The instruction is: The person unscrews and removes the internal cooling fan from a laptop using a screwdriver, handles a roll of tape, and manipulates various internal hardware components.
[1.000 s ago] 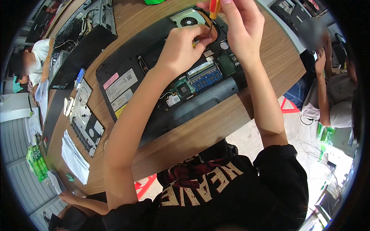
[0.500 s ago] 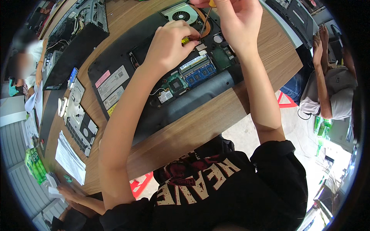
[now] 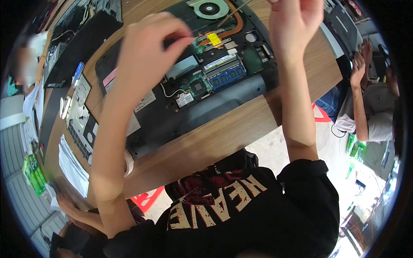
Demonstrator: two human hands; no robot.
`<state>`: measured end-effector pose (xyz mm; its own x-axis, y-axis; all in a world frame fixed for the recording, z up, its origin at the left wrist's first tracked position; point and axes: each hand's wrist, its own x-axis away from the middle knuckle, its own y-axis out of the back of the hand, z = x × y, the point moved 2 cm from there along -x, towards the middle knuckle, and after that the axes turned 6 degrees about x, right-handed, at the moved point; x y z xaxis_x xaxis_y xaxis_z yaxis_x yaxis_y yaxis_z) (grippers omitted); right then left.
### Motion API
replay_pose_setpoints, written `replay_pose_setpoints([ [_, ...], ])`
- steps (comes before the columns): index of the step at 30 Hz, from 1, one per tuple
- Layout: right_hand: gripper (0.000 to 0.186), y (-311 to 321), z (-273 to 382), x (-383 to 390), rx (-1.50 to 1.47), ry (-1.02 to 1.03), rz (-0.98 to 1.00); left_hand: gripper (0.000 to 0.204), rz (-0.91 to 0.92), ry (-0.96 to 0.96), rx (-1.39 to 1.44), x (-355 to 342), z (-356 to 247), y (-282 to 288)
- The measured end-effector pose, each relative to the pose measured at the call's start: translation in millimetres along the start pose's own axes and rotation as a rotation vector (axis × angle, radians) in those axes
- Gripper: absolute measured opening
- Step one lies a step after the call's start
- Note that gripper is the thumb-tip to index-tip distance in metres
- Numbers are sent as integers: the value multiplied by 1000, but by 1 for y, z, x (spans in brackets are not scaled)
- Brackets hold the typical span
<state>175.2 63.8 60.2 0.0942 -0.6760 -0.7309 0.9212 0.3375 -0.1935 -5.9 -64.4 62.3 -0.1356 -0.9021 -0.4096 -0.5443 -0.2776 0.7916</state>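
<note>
An upturned black laptop [image 3: 193, 118] lies on the wooden table with its inner parts exposed. Above its left part is my left hand [image 3: 148, 53], thumb and forefinger pinched together; whatever is between them is too small to make out. At the upper right my right hand [image 3: 297, 30] grips a screwdriver [image 3: 234, 14]. Its handle is cut off by the top edge, and its tip reaches beside the copper heat pipe [image 3: 235, 29]. Nearby sit the fan [image 3: 209, 8], a yellow sticker [image 3: 214, 39] and the blue memory module [image 3: 228, 77].
Left of the laptop lie a metal plate [image 3: 81, 118] and white papers [image 3: 72, 165]. A black computer case [image 3: 88, 41] stands behind them. Another laptop [image 3: 340, 28] is at the right. People work at both sides. A roll of tape [image 3: 128, 163] sits near my left forearm.
My left hand has lifted off the laptop's board and moved left, uncovering the yellow sticker. My right hand has shifted right and up with the screwdriver, whose shaft now slants more.
</note>
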Motion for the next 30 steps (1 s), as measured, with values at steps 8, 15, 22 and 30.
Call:
replay_pose_setpoints([
  [8, 27, 10, -11, 2, -93, 17, 12, 11, -202, 619, -165, 179, -35, 104],
  [15, 25, -4, -5, 14, 136, -64, 89, 15, -329, 832, -49, 279, -43, 82],
  [22, 26, -25, -7, 24, 172, -55, 188, 17, -307, 897, 6, 288, -38, 77],
  [30, 23, -18, -21, 20, -452, -327, 272, 13, -334, 795, -66, 249, -46, 75],
])
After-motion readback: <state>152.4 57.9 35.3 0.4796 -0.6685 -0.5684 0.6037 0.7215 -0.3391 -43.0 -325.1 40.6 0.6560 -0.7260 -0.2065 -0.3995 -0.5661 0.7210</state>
